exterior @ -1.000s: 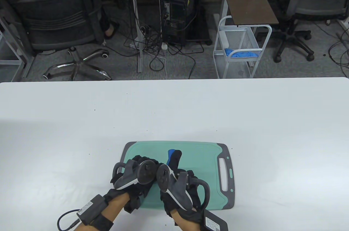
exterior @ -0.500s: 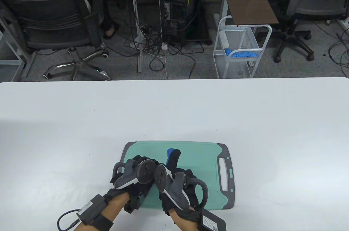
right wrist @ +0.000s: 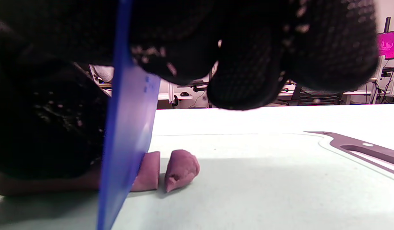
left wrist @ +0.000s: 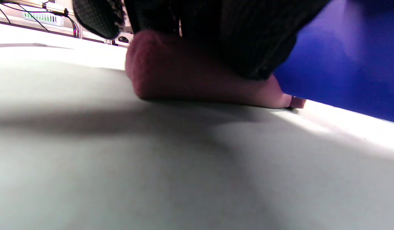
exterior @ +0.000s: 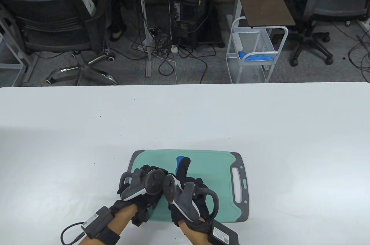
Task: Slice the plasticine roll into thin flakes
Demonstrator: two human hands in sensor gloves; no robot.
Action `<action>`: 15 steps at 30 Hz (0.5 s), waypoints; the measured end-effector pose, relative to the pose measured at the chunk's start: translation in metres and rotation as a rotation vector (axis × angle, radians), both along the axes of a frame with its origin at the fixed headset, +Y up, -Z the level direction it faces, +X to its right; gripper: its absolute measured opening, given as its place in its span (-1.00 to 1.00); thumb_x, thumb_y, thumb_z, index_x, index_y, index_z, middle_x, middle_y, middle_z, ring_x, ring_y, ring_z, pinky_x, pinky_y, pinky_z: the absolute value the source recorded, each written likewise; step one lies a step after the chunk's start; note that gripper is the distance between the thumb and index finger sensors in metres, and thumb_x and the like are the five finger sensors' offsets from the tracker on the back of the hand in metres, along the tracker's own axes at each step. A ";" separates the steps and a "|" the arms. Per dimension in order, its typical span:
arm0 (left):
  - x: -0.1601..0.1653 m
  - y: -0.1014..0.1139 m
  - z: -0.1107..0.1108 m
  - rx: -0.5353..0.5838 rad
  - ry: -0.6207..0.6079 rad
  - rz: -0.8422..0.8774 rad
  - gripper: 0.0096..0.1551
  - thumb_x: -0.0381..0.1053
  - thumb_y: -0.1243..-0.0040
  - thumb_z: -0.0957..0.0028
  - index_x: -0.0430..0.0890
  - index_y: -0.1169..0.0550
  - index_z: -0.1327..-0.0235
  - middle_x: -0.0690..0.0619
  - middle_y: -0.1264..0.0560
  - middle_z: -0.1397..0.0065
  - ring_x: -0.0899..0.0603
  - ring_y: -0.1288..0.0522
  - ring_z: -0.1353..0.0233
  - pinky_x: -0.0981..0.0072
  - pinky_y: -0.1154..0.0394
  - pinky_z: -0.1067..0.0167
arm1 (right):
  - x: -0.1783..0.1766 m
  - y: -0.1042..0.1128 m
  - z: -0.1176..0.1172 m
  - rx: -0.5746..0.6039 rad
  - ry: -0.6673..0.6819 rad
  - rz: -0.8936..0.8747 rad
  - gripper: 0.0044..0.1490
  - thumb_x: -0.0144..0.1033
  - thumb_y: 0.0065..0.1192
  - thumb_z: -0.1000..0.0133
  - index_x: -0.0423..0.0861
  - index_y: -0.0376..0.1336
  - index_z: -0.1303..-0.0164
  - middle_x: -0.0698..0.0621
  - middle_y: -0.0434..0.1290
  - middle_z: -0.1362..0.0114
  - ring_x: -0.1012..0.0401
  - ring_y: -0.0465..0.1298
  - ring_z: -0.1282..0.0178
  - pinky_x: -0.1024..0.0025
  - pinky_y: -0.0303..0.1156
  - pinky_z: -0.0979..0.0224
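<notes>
A pink plasticine roll (left wrist: 184,80) lies on the green cutting board (exterior: 214,167). My left hand (exterior: 147,171) presses down on it from above, and its gloved fingers (left wrist: 216,32) cover the roll's top. My right hand (exterior: 185,170) grips a blue plastic knife (right wrist: 130,127), whose tip shows in the table view (exterior: 179,159). The blade stands upright at the roll's right end (right wrist: 147,172). A cut pink piece (right wrist: 181,169) lies just right of that end, apart from it. The table view hides the roll under my hands.
The board's grey handle end with its slot (exterior: 238,184) lies to the right and also shows in the right wrist view (right wrist: 360,147). The white table (exterior: 185,118) extends around the board. Chairs, a wire cart and cables stand beyond the far edge.
My right hand and the knife have shifted slightly left, toward my left hand. The left hand has stayed on the roll.
</notes>
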State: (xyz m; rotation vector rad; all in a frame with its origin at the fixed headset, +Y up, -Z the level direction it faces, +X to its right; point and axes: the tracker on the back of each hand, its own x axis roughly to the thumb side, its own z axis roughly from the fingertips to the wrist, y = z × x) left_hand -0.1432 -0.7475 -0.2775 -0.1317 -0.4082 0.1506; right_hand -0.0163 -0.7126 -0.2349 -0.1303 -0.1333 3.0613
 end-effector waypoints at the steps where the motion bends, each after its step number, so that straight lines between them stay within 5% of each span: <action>1: 0.000 0.000 0.000 0.000 0.000 0.000 -0.50 0.13 -0.42 0.20 0.32 -0.65 -0.08 0.28 -0.63 -0.36 -0.14 -0.58 -0.48 -0.19 -0.37 -0.52 | 0.000 -0.001 -0.001 0.000 0.000 -0.001 0.07 -0.07 0.36 -0.02 -0.19 -0.13 -0.55 0.02 0.61 0.33 -0.04 0.66 0.21 -0.04 0.59 0.15; 15: 0.000 -0.001 -0.002 -0.015 -0.008 0.001 -0.50 0.12 -0.41 0.20 0.32 -0.64 -0.09 0.27 -0.62 -0.36 -0.15 -0.57 -0.49 -0.19 -0.36 -0.52 | -0.004 -0.015 -0.006 0.030 0.011 0.021 0.07 -0.07 0.33 -0.03 -0.16 -0.15 -0.56 0.03 0.59 0.31 -0.04 0.65 0.19 -0.04 0.58 0.13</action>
